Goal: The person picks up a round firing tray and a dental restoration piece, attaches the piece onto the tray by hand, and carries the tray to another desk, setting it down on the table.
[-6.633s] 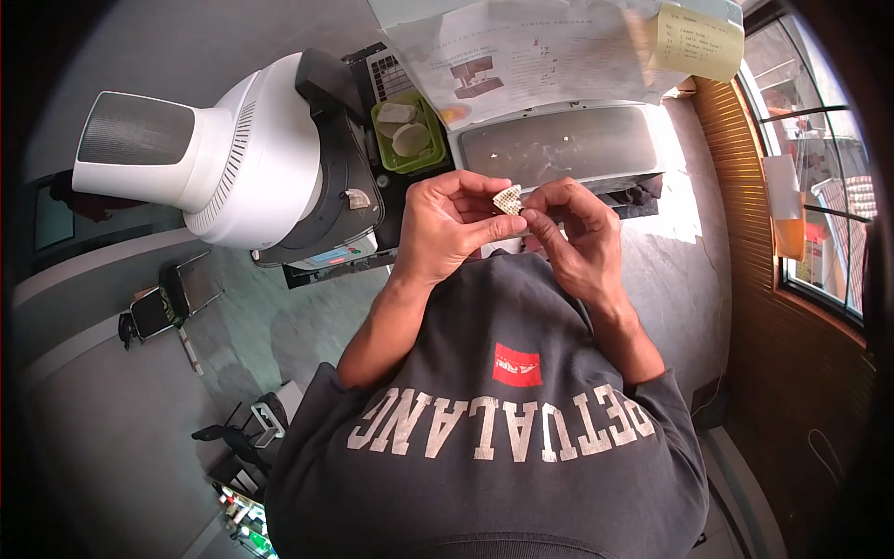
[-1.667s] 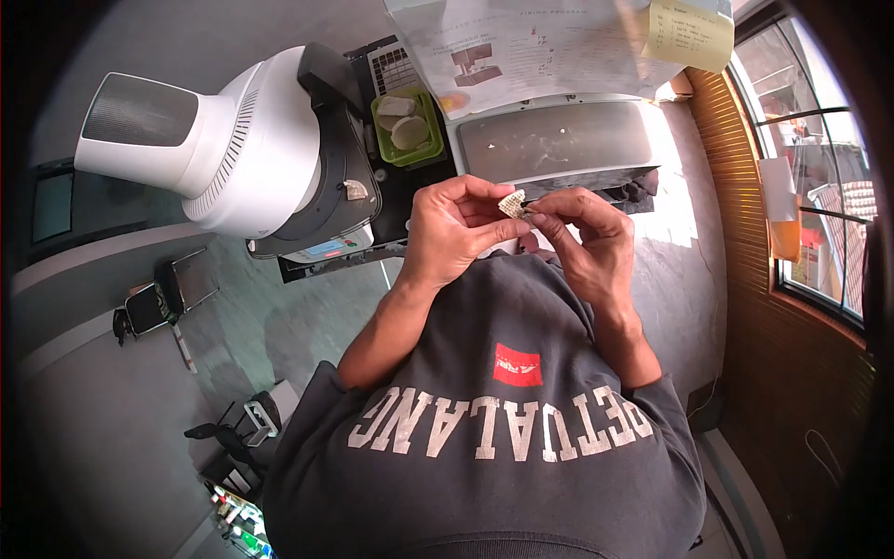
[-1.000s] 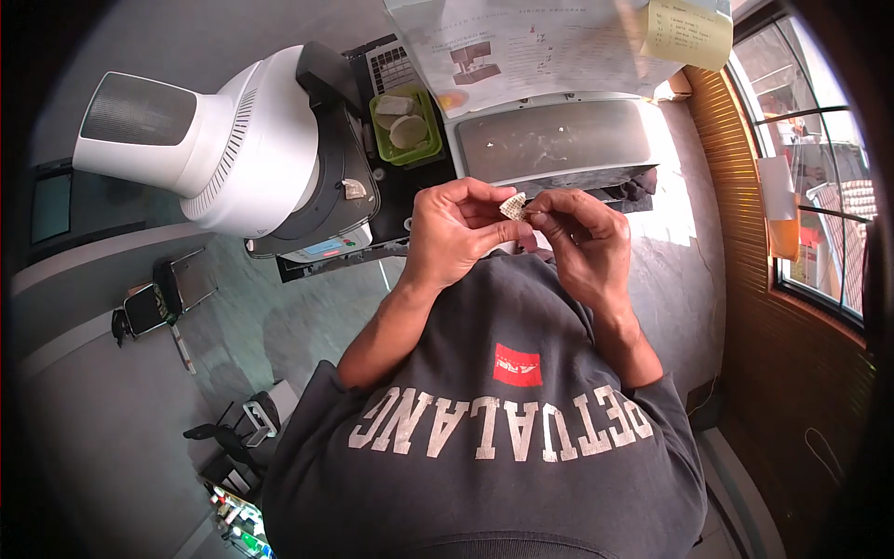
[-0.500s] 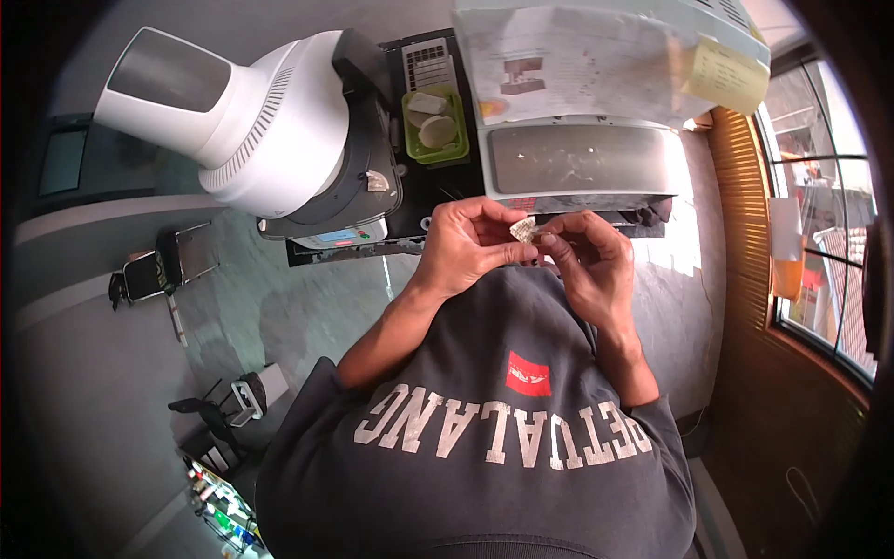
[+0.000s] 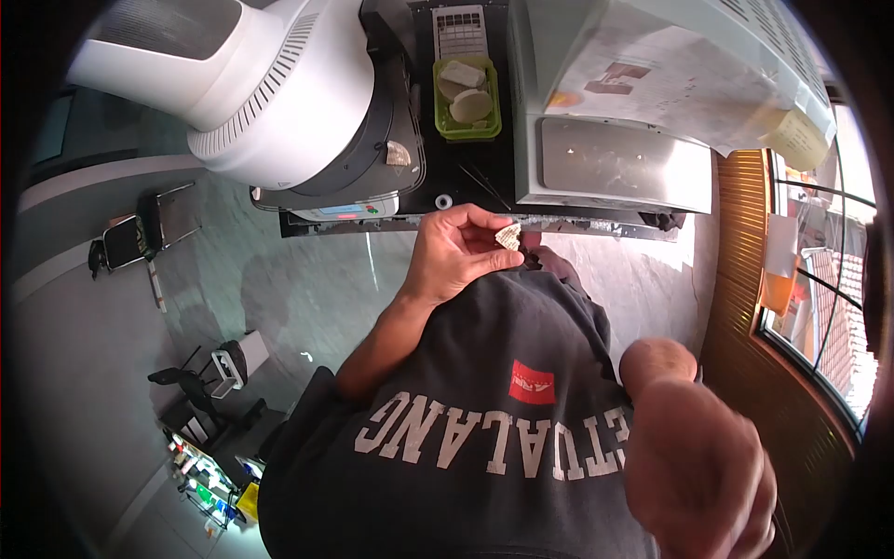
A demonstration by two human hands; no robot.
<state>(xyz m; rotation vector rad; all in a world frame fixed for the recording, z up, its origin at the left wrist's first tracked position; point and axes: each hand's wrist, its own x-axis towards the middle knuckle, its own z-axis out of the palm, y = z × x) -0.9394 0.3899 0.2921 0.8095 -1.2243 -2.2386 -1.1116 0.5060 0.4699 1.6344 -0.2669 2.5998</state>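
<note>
Right hand (image 5: 703, 466) blurred; left hand (image 5: 449, 252) part-covers pale piece (image 5: 509, 237).

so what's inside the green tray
The green tray holds several pale pieces, including a round one; whatever lies beneath them is covered.

A black tabletop (image 5: 442, 166) runs beneath the equipment, its front edge chipped and marked with pale patches. On it stand a white rounded machine (image 5: 279, 107) at the left and a grey boxy machine (image 5: 619, 166) at the right. Between them sits a green tray (image 5: 469, 134), with a pale gridded panel (image 5: 460, 33) just behind it. Nearer the edge lie a slim tweezers-like tool (image 5: 485, 184) and a small pale ring (image 5: 444, 200).
</note>
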